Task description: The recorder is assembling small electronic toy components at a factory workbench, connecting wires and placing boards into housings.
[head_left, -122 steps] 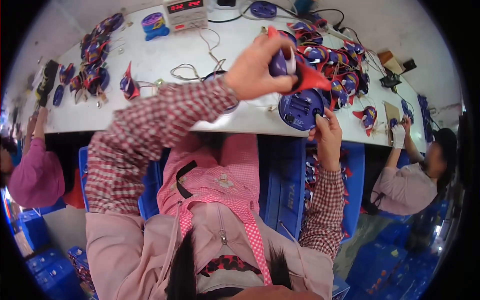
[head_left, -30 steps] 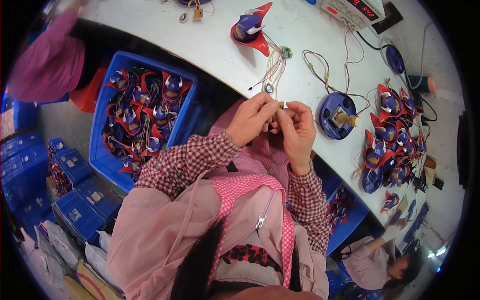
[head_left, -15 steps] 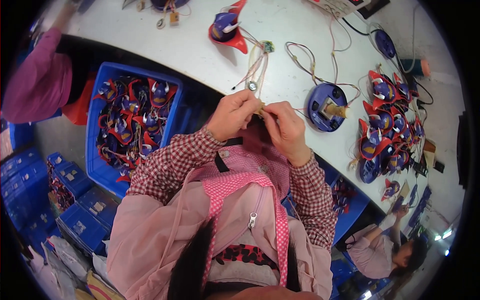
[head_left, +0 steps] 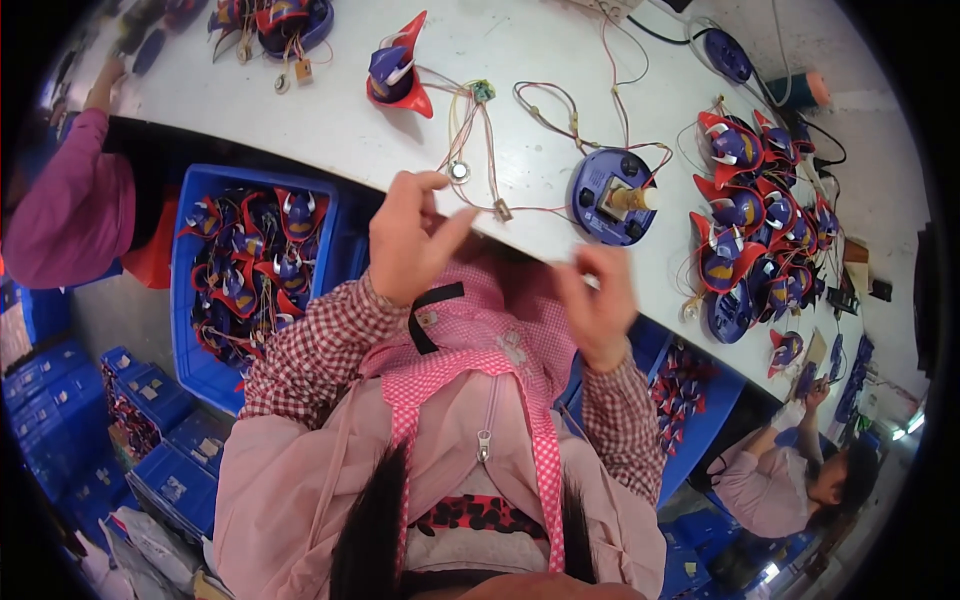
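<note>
Two hands at near edge of table (head_left: 300, 115): left hand (head_left: 408, 238), thumb spread wide; right hand (head_left: 605, 300) blurred, cannot tell whether gripping. Wired block (head_left: 502, 210) on table. White box (head_left: 612, 6) beyond, cut off. Below table, left: bin (head_left: 205, 390), jumbled toys (head_left: 240, 268); right: crate (head_left: 714, 392), partly hidden, red-purple pieces (head_left: 678, 395).

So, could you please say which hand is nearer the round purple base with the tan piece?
Right: the right hand is just below the purple base in the picture; the left hand is farther away, lower left of it.
</note>
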`<action>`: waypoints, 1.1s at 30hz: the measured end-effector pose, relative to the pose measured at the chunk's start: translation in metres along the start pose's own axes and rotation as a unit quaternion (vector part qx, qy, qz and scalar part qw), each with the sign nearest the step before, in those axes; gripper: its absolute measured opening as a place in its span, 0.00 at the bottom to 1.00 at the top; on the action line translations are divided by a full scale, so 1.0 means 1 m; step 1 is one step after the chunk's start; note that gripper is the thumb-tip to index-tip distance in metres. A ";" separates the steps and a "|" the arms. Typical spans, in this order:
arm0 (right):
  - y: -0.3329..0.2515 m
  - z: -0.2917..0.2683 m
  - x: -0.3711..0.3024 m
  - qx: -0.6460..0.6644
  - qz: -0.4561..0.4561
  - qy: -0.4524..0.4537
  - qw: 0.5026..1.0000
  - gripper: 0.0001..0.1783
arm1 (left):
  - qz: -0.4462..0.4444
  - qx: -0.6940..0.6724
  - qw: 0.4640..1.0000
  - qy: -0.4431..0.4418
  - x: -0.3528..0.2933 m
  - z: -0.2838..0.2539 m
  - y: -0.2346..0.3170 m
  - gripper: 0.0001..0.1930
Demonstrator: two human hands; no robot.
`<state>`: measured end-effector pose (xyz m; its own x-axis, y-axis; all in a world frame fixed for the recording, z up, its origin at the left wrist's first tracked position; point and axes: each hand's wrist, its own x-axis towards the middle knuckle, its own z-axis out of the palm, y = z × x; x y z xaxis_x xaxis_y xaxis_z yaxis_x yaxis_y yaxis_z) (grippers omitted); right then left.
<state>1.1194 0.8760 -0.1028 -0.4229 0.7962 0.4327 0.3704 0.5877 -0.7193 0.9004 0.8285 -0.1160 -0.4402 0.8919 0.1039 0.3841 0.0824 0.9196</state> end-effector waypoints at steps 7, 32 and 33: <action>0.000 -0.044 0.049 -0.012 0.117 0.051 0.992 0.15 | 0.305 0.111 0.939 -0.110 0.020 0.097 0.052 0.47; 0.066 -0.078 0.107 -0.249 0.060 0.047 0.965 0.14 | 0.354 0.018 0.934 -0.045 -0.002 0.068 0.056 0.43; 0.065 -0.077 0.109 -0.249 0.059 0.047 0.966 0.14 | 0.351 0.018 0.936 -0.006 -0.002 0.052 0.048 0.41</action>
<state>1.1614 1.0124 -0.0607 -0.2856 0.8574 0.4281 0.7725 0.4703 -0.4267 0.9624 0.8536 -0.0916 -0.0596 0.7364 0.6739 0.6020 -0.5120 0.6127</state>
